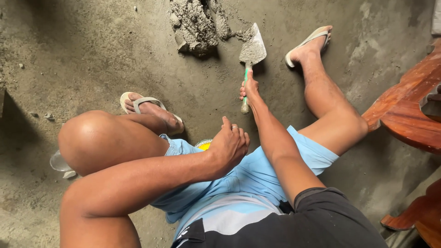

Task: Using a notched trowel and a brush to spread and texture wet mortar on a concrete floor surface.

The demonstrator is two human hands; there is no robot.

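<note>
I sit low over a rough concrete floor with my knees apart. My right hand grips the green handle of a trowel, whose blade carries grey mortar and points toward a mortar pile at the top. My left hand rests loosely curled over my lap, holding nothing that I can see; a ring shows on one finger. A yellow round object peeks out just left of that hand, mostly hidden by my shorts.
My feet in grey flip-flops rest at left and upper right. Reddish wooden furniture stands at the right edge. A clear plastic piece lies behind my left knee.
</note>
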